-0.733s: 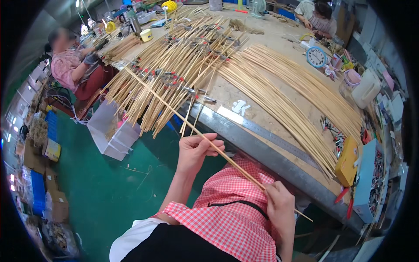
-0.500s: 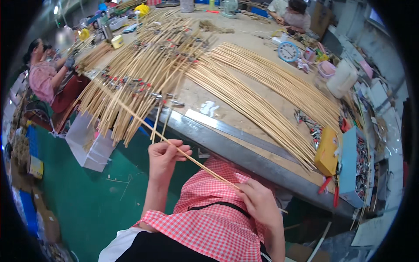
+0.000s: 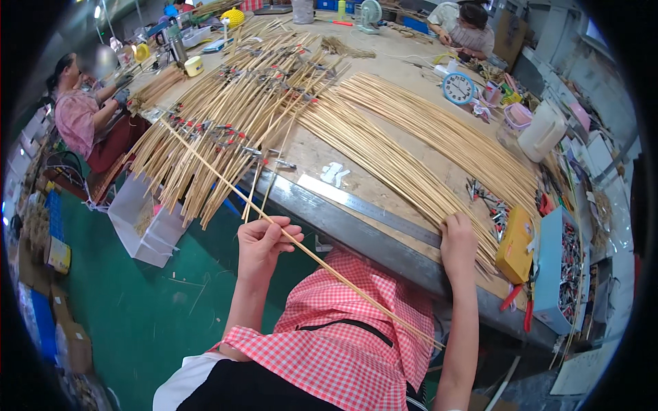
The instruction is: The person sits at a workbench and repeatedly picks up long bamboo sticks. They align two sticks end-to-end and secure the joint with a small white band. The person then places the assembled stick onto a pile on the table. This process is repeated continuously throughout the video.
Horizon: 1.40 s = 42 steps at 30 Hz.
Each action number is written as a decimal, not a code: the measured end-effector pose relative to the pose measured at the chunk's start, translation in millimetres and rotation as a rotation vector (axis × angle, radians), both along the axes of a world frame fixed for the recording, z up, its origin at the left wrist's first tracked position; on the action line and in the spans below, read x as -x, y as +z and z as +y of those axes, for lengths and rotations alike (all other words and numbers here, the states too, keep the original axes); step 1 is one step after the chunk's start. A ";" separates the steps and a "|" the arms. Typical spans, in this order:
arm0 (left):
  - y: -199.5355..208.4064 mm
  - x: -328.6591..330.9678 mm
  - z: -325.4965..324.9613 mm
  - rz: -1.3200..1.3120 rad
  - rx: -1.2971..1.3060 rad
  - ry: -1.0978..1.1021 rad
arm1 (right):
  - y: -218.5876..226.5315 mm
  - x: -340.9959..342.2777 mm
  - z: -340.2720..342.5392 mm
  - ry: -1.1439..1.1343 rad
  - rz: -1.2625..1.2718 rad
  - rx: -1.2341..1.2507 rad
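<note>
My left hand (image 3: 266, 245) pinches a long thin bamboo stick (image 3: 343, 277) between thumb and fingers. The stick slants from the bundle on the table, across my lap, to beside my right forearm. My right hand (image 3: 458, 240) reaches over the table's front edge, its fingers bent and pressed together on the near row of sticks (image 3: 404, 171); the fingertips are partly hidden. Close to it lies a steel ruler (image 3: 370, 209). Left of centre, a heap of sticks (image 3: 199, 157) with small red-tipped metal clips overhangs the edge.
At the right stand a yellow box (image 3: 515, 246), a blue box (image 3: 558, 267) full of clips, and red-handled pliers (image 3: 528, 308). A blue clock (image 3: 458, 88) and white jug (image 3: 543, 130) are farther back. Co-workers sit left (image 3: 86, 113) and far right (image 3: 466, 31). A white bin (image 3: 154, 236) stands below the heap.
My right hand has left the stick's lower end and moved up and away to the row of sticks on the table. My left hand keeps hold of the stick.
</note>
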State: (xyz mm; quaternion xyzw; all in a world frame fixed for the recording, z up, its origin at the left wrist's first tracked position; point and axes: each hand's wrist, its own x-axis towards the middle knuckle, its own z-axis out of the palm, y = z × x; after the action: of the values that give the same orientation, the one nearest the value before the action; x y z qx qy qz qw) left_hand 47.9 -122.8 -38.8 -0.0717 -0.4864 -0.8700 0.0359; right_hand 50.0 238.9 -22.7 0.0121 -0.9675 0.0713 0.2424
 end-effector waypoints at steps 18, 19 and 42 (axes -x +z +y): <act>16.8 1.3 20.8 0.013 -0.017 -0.116 | 95.4 -164.7 -2.1 0.035 0.132 0.551; 17.6 -0.8 21.0 0.008 -0.025 -0.102 | 93.2 -154.3 -16.2 0.073 0.092 0.486; 16.8 -1.0 17.4 0.011 0.021 -0.006 | 59.3 -118.3 -67.1 0.305 -0.239 0.698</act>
State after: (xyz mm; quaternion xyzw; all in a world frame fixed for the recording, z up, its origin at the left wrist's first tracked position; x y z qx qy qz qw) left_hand 49.0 -105.4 -22.0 -0.0783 -0.4952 -0.8645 0.0353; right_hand 168.3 171.8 36.6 0.0643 -0.8935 0.4320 0.1045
